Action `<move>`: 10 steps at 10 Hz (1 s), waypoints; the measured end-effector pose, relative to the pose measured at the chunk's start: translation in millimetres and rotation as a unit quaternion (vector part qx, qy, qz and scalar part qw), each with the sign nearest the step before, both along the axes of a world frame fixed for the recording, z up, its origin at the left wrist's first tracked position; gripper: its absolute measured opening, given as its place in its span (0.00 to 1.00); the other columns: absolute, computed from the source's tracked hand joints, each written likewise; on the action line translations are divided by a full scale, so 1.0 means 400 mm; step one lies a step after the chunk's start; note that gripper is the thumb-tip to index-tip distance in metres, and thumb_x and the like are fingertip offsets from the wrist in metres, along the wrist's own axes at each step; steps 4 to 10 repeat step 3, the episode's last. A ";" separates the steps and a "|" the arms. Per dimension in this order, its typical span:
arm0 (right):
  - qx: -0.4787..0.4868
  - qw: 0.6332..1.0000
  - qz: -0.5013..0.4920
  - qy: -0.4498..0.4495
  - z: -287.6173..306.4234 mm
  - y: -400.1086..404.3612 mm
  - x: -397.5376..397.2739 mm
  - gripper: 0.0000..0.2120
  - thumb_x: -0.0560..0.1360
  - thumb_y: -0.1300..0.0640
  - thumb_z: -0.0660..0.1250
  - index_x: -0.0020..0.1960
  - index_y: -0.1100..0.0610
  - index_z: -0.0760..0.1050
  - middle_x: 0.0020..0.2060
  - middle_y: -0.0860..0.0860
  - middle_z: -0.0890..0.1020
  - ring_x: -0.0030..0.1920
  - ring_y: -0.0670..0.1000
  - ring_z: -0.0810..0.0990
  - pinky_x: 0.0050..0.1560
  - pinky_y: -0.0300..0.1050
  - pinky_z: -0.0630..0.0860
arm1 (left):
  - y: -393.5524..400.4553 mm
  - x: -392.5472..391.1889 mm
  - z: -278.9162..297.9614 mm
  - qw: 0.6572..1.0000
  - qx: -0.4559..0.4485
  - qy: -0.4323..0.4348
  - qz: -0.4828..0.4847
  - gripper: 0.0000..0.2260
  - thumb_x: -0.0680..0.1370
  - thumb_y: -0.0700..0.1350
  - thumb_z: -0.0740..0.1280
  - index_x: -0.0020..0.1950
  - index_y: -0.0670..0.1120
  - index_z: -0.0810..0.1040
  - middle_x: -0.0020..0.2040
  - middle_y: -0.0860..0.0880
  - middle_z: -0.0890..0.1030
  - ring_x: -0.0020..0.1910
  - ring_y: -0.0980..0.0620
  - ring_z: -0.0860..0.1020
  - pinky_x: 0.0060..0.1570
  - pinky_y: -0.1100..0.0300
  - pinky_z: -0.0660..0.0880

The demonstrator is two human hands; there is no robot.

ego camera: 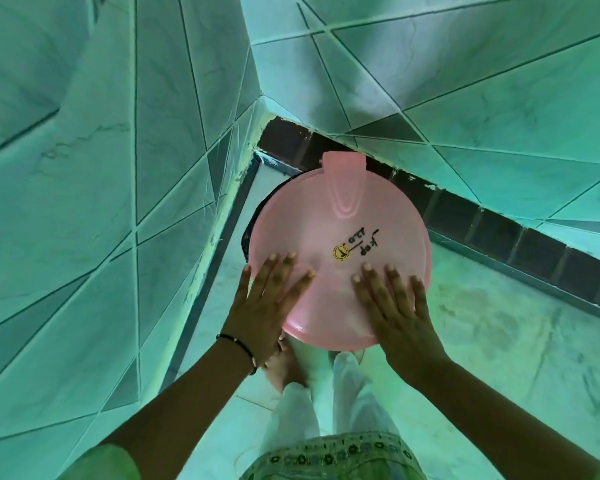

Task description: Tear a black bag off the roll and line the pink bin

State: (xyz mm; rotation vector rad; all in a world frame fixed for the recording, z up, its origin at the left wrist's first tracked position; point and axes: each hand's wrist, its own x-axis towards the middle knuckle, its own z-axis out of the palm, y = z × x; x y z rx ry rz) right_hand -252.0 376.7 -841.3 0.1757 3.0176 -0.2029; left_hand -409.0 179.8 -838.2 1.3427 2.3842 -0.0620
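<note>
Round pink plastic bin lid pressed flat by left hand and right hand, fingers spread, nothing gripped. Bin parked in floor corner against tiled walls. Black bag edge glimpsed under rim. Lid judged light, smooth, slippery; best held at rim.

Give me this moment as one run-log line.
stage: lid closing | left hand: flat on pink lid | right hand: flat on lid | black bag: edge showing under lid's left rim | roll: unseen
</note>
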 end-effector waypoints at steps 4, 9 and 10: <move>-0.065 0.992 -0.045 -0.100 0.055 -0.013 -0.028 0.32 0.68 0.63 0.64 0.72 0.59 0.64 0.71 0.59 0.67 0.71 0.66 0.63 0.63 0.71 0.66 | 0.041 -0.005 0.064 0.989 -0.093 -0.103 0.041 0.45 0.67 0.44 0.73 0.76 0.52 0.47 0.78 0.47 0.51 0.77 0.43 0.53 0.72 0.43 0.54; -0.065 0.992 -0.045 -0.100 0.055 -0.013 -0.028 0.32 0.68 0.63 0.64 0.72 0.59 0.64 0.71 0.59 0.67 0.71 0.66 0.63 0.63 0.71 0.66 | 0.041 -0.005 0.064 0.989 -0.093 -0.103 0.041 0.45 0.67 0.44 0.73 0.76 0.52 0.47 0.78 0.47 0.51 0.77 0.43 0.53 0.72 0.43 0.54; -0.065 0.992 -0.045 -0.100 0.055 -0.013 -0.028 0.32 0.68 0.63 0.64 0.72 0.59 0.64 0.71 0.59 0.67 0.71 0.66 0.63 0.63 0.71 0.66 | 0.041 -0.005 0.064 0.989 -0.093 -0.103 0.041 0.45 0.67 0.44 0.73 0.76 0.52 0.47 0.78 0.47 0.51 0.77 0.43 0.53 0.72 0.43 0.54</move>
